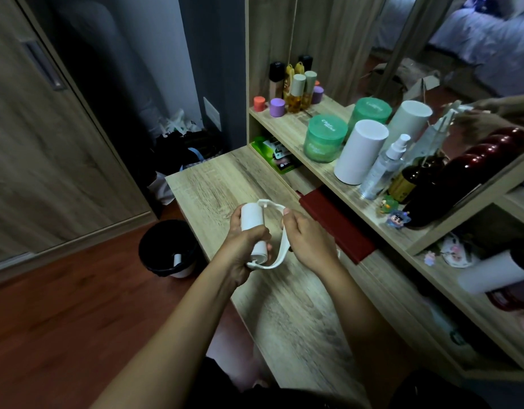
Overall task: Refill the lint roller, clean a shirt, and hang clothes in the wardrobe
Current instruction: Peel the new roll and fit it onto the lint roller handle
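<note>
My left hand (243,246) grips a white paper refill roll (253,221) that sits inside the white plastic lint roller frame (280,252). My right hand (306,240) holds the frame's curved arm, thumb near its top end. Both are held just above the wooden dressing table (213,187). A spent white core (177,260) lies in the black bin (163,246) on the floor to the left. The wardrobe sliding door (48,137) stands at the far left. No shirt is in view.
The shelf (328,169) behind the table carries green jars, white cylinders, a spray bottle, small bottles and figurines below a mirror. A dark red box (337,225) lies under the shelf edge. Bags are piled in the dark corner (178,143).
</note>
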`<state>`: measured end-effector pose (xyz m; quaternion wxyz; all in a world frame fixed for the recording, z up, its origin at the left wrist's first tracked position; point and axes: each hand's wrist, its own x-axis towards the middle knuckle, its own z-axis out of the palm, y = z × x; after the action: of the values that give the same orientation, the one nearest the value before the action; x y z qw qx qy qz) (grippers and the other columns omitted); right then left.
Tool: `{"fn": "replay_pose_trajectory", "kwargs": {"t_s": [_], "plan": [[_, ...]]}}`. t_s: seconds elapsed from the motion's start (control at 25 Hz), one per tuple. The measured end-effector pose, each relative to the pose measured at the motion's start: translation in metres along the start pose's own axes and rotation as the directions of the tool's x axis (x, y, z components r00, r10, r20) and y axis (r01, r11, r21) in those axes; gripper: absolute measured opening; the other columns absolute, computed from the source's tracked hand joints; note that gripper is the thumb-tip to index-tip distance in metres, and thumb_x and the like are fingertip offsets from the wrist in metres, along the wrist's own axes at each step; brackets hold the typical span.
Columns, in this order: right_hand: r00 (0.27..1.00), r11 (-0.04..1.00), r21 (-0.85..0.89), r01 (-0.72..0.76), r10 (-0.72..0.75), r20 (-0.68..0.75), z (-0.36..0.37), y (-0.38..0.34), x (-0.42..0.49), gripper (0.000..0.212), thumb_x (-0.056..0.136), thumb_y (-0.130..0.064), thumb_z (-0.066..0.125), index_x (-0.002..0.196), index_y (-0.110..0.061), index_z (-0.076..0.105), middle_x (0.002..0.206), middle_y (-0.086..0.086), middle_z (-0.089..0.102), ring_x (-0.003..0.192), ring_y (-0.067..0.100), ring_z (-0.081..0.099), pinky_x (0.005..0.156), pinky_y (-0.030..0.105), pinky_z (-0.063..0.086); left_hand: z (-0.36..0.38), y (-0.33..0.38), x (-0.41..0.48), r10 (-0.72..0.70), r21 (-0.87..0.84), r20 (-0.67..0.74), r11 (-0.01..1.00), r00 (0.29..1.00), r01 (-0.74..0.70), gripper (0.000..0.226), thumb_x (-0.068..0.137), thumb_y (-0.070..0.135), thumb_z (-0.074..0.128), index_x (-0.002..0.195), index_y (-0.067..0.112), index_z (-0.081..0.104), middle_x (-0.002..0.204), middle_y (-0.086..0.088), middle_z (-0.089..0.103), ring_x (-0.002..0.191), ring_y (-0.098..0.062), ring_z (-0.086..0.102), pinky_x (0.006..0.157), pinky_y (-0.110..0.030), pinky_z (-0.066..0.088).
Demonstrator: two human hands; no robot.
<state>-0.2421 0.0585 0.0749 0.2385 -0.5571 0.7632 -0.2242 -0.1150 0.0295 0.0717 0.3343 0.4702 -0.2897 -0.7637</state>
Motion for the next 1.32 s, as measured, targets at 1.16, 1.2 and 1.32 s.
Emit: {"fn": "replay_pose_trajectory", "kwargs": {"t_s": [1.16,1.2,1.32], "plan": [[0.988,0.998,-0.003,-0.061,0.060,-0.144,0.017,-0.017,-0.008,0.045,0.097,-0.040,0.021,0.102,-0.017,0.060,0.105,0.010,0.067,0.097,0.032,0.060,0.071,0.035,0.035,-0.016,0.003,-0.007,0.307,0.541,0.009,0.799,0.952,-0.263,0.069,0.054,0.006,0.059,0.105,0.050,0.043,0.083,-0.008,0.051,0.063,-0.026,0.050,0.047,-0.027,0.045],[0.986,0.997,0.002,-0.073,0.072,-0.148,0.018,-0.017,-0.007,0.046,0.097,-0.040,0.021,0.102,-0.017,0.060,0.106,0.010,0.067,0.098,0.032,0.060,0.073,0.036,0.037,-0.016,0.003,-0.009,0.325,0.579,0.035,0.764,0.945,-0.284,0.070,0.055,0.007,0.059,0.109,0.049,0.042,0.087,-0.005,0.052,0.065,-0.024,0.050,0.047,-0.026,0.044],[0.988,0.998,0.005,-0.056,0.056,-0.143,0.021,-0.017,-0.008,0.046,0.098,-0.039,0.021,0.104,-0.017,0.060,0.107,0.010,0.067,0.099,0.031,0.060,0.073,0.035,0.036,-0.018,0.005,-0.011,0.357,0.659,0.043,0.692,0.933,-0.295,0.072,0.059,0.010,0.058,0.115,0.050,0.037,0.089,0.000,0.051,0.068,-0.022,0.052,0.047,-0.025,0.043]]}}
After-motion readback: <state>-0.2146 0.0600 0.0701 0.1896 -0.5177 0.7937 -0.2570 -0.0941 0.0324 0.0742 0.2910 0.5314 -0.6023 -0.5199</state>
